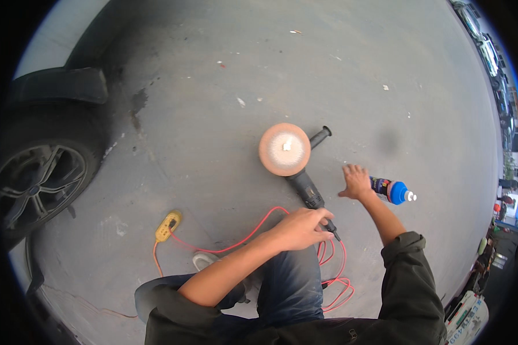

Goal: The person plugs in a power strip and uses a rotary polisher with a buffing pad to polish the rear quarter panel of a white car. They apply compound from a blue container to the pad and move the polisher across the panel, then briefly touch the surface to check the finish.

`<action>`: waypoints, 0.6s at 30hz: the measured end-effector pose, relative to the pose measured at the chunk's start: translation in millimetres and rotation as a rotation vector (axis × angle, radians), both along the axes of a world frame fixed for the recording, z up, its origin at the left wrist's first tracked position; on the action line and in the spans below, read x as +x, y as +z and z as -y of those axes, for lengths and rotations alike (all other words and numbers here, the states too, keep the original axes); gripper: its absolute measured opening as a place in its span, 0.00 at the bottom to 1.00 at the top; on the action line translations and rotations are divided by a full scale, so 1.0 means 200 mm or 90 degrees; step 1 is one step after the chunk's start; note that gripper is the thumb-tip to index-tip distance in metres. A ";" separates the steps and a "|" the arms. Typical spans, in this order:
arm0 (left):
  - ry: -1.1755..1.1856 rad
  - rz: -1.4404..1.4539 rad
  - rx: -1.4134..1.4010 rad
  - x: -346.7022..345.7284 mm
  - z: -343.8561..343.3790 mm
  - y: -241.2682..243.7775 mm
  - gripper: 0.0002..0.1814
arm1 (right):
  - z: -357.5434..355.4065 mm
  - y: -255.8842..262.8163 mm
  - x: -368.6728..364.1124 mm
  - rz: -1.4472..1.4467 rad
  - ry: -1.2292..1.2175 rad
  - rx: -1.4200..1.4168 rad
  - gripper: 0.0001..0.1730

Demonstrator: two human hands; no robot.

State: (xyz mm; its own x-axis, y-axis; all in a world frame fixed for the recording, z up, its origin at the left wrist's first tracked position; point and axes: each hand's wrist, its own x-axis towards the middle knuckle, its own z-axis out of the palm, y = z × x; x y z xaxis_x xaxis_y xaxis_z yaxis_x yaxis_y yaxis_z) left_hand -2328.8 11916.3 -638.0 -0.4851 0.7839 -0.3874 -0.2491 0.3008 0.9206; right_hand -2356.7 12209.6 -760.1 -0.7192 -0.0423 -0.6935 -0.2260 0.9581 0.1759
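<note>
A black corded polisher [305, 189] is before me, its round orange foam pad [265, 148] facing up. A white dab of compound [287, 146] sits in the middle of the pad. My left hand [300, 228] grips the rear end of the polisher's body, near where the red cord comes out. The black side handle [320, 137] points to the upper right. Fingers spread, my right hand [356, 181] is empty beside a plastic bottle with a blue top and white nozzle [398, 192]. I cannot tell whether that bottle stands or lies.
A red cord [241, 244] runs over the grey floor [207, 151] to a yellow socket block [168, 226], with loops by my right leg. At left is a car wheel [43, 185]. Parked cars [485, 51] line the far right, and a vehicle bearing a plate [468, 317] shows lower right.
</note>
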 end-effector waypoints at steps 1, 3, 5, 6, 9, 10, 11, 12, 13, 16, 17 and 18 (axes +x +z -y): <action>0.008 -0.027 0.022 0.03 0.06 0.02 0.29 | 0.17 -0.04 0.02 -0.027 -0.080 -0.141 0.62; 0.034 -0.074 0.095 0.10 0.15 0.09 0.27 | 0.43 -0.24 0.16 -0.090 -0.201 -0.379 0.66; 0.074 -0.157 0.105 0.23 0.24 0.19 0.25 | 0.71 -0.29 0.22 -0.255 -0.336 -0.420 0.53; 0.052 -0.141 0.046 0.24 0.25 0.37 0.24 | 0.66 -0.38 0.25 -0.343 -0.434 -0.608 0.48; 0.104 -0.269 -0.004 0.38 0.42 0.52 0.19 | 0.64 -0.62 0.35 -0.427 -0.415 -0.371 0.46; 0.106 -0.314 -0.045 0.49 0.54 0.47 0.16 | 0.71 -0.59 0.46 -0.362 -0.385 -0.349 0.45; 0.157 -0.284 0.013 0.54 0.59 0.50 0.18 | 0.66 -0.47 0.49 -0.361 -0.383 -0.338 0.44; 0.189 -0.254 0.072 0.59 0.66 0.53 0.20 | 0.64 -0.36 0.52 -0.358 -0.379 -0.335 0.43; 0.192 -0.213 0.140 0.63 0.68 0.57 0.22 | 0.57 -0.27 0.60 -0.358 -0.392 -0.324 0.42; 0.239 -0.089 0.177 0.91 0.89 0.70 0.24 | 0.79 0.12 0.77 -0.320 -0.364 -0.381 0.39; 0.228 -0.086 0.179 0.95 0.93 0.77 0.24 | 0.84 0.31 0.76 -0.329 -0.371 -0.409 0.39; 0.227 -0.079 0.179 1.01 0.95 0.82 0.25 | 0.88 0.51 0.75 -0.339 -0.377 -0.437 0.38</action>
